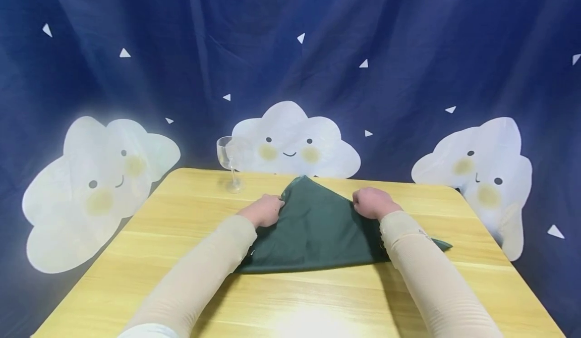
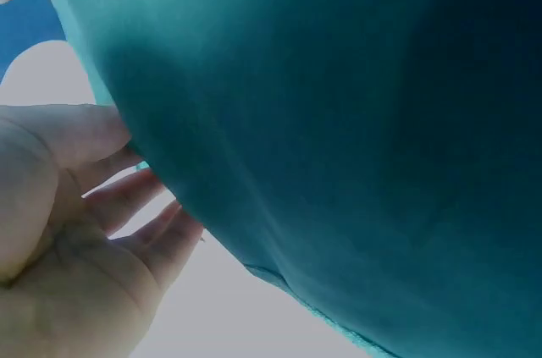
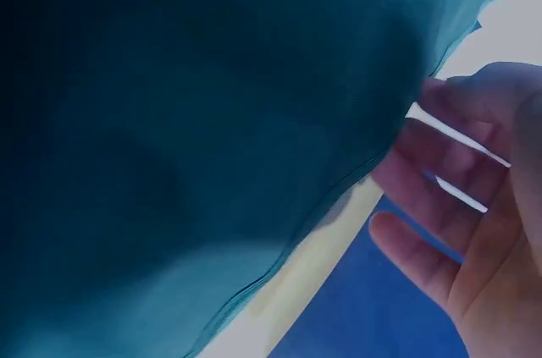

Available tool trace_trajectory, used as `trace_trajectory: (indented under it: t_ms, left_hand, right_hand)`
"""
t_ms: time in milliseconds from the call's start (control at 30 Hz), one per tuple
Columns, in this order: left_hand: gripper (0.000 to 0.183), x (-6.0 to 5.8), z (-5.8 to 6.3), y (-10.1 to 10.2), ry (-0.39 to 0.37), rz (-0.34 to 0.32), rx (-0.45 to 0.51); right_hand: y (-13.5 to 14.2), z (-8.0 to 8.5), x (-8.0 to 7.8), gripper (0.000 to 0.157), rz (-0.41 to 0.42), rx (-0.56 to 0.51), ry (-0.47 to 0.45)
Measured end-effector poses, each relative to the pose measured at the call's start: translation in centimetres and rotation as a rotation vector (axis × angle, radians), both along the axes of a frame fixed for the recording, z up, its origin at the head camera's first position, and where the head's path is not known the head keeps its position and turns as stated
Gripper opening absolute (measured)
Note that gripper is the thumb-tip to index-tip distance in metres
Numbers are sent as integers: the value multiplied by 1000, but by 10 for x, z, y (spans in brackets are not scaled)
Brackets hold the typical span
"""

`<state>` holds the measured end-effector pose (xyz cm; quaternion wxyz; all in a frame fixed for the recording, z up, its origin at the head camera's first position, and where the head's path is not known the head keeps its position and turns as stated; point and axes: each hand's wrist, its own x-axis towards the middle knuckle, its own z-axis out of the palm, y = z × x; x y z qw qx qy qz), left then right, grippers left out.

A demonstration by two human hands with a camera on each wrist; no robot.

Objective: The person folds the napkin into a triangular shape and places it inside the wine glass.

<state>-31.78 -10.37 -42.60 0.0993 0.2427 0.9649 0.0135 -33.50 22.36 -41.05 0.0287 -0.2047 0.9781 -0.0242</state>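
A dark green cloth napkin (image 1: 317, 227), folded into a triangle, lies on the table with its peak at the far side. My left hand (image 1: 268, 210) pinches its left slanting edge between thumb and fingers; the left wrist view shows that hand (image 2: 93, 197) with the thumb over the cloth (image 2: 296, 121) and fingertips behind it. On the right slanting edge, my right hand (image 1: 374, 203) pinches the cloth too. In the right wrist view the hand (image 3: 474, 180) has thumb and forefinger at the hem, its little finger off the cloth. My forearms hide parts of the lower corners.
A clear stemmed glass (image 1: 234, 184) stands upright near the table's back edge, left of the cloth. The light wooden table (image 1: 190, 207) ends at a dark blue curtain (image 1: 386, 35) printed with smiling clouds.
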Motion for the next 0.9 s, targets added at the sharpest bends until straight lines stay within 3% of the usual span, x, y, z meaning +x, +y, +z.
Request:
trace_trajectory:
  t_ms: [133, 400, 633, 733, 900]
  left_hand:
    - [41, 3, -2, 9, -8, -15, -4]
    - [45, 9, 1, 16, -36, -19, 26]
    - [45, 10, 0, 22, -18, -53, 23]
    - [45, 13, 0, 23, -27, -42, 32]
    - [38, 15, 0, 29, 6, -41, 51]
  right_hand:
    - [3, 1, 5, 15, -64, 11, -59]
    - [13, 4, 13, 24, -90, 19, -171]
    - [23, 9, 23, 27, -202, -101, -440]
    - [27, 11, 30, 21, -194, -136, -489]
    - [31, 11, 35, 15, -133, -124, -466]
